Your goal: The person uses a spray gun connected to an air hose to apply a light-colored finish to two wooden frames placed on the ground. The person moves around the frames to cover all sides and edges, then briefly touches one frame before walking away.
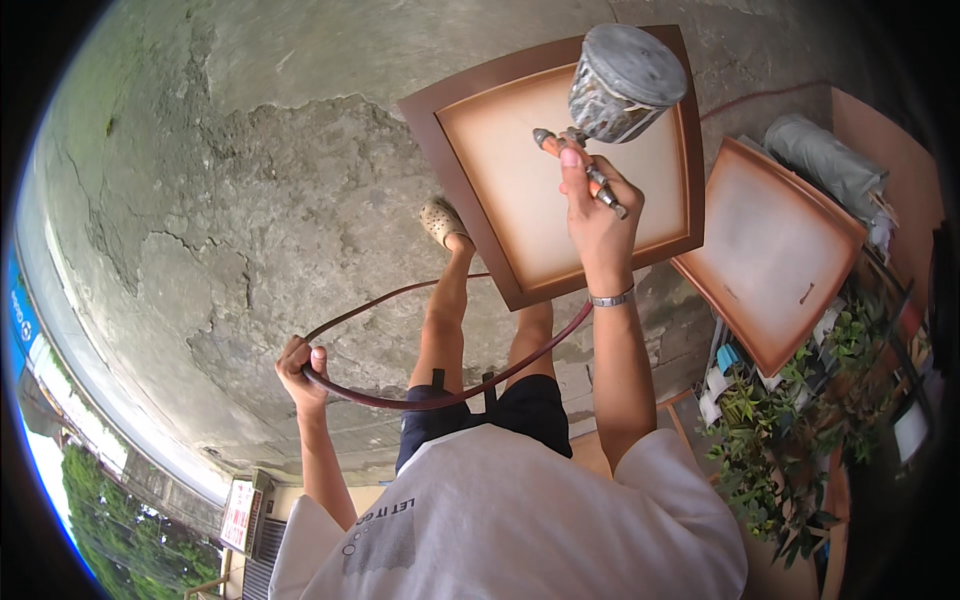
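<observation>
My right hand (603, 215) is closed round a paint spray gun (628, 85), whose grey, paint-streaked cup hangs over the panel's far right corner. Beneath it is a framed panel (500, 195) with a dark brown border and a cream middle shading to brown at the edges. What supports the panel is hidden. Out to the left, my left hand (302, 370) grips a dark red air hose (430, 403), which loops across in front of my thighs toward my right forearm. The hose's join to the gun cannot be seen.
A second brown-edged panel (775, 250) leans at the right, beside a grey rolled cover (825, 160). Leafy plants (760, 420) crowd the lower right. The concrete floor (270, 190) is cracked and patchy. My foot wears a beige clog (440, 222) near the panel's left edge.
</observation>
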Motion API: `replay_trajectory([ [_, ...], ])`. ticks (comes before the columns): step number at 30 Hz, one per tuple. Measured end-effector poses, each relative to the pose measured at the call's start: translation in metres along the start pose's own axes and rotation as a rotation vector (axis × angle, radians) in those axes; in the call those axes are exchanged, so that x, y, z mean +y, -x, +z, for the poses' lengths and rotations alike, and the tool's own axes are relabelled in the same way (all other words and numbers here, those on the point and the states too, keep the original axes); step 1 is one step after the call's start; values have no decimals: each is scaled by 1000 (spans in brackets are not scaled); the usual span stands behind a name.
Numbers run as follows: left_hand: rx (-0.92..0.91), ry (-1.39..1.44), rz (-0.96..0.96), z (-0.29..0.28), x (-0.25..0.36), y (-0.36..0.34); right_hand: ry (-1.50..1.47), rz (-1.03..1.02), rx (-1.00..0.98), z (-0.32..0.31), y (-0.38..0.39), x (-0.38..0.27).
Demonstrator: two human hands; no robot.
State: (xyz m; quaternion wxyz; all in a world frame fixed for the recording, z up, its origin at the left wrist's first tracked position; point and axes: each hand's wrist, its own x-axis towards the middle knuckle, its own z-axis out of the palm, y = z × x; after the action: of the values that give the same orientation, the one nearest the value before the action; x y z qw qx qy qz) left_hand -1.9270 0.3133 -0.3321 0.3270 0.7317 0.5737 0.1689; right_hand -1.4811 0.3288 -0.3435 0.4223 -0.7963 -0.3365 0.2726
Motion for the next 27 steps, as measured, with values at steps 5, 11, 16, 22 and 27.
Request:
replay_trajectory([
  [5,7,10,-15,-3,0,-1,-36,-45,-152,22,20,-26],
  [11,-12,7,8,-1,10,-5,85,-4,39,-4,-21,-2],
  [16,-52,27,2,10,20,-3,194,136,313,-73,-80,35],
  [22,-80,36,3,21,34,-2,164,202,567,-134,-119,47],
  [27,-66,45,-21,21,31,-2,104,205,573,-125,-94,41],
])
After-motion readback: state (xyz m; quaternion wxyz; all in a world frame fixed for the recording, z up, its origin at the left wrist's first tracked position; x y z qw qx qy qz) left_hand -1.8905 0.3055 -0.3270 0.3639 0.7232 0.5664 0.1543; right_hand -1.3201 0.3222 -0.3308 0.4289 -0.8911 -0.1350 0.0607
